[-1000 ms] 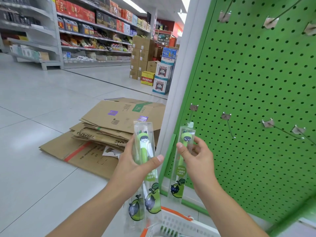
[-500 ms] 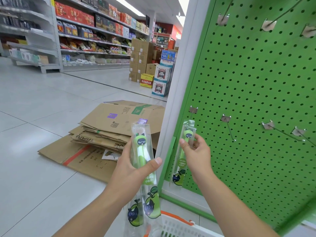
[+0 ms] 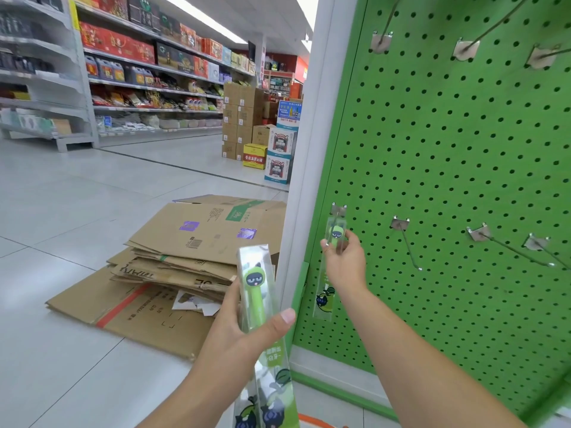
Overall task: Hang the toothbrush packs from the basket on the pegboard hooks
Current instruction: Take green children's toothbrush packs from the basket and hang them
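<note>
My right hand pinches a clear toothbrush pack with a green cat-faced brush, its top held right at the leftmost lower hook of the green pegboard. My left hand grips more of the same packs, upright, lower and to the left of the board. Only an orange sliver of the basket's rim shows at the bottom edge.
Bare metal hooks stick out of the board in an upper and a lower row. Flattened cardboard boxes lie on the tiled floor to the left. Stacked cartons and store shelves stand further back.
My right hand has carried its pack up and toward the board, to the leftmost lower hook. My left hand with its packs has dropped lower in view.
</note>
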